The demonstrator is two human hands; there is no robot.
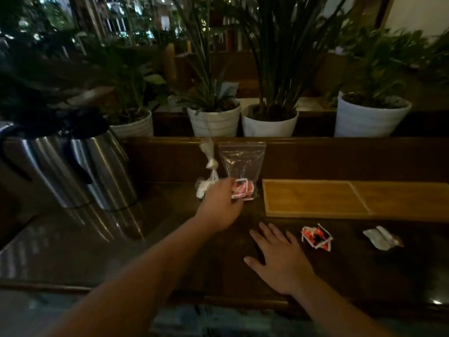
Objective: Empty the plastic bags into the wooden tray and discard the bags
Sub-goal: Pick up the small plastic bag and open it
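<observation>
While the right hand (277, 260) rests flat and open on the desk (170, 239), the left hand (220, 205) reaches the zip bag (240, 164) left of the wooden tray (313, 198); its grip cannot be told.

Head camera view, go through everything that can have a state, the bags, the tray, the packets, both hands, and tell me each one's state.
zip bag: upright against the back ledge, red packets at its bottom.
knotted bag: tied, white contents inside.
wooden tray: flat on the counter, nothing in it.
red packets: loose pile on the counter, outside the tray.
white packets: loose on the counter.
left hand: reaching at the bags; grip hidden.
right hand: flat on the counter, fingers spread.
</observation>
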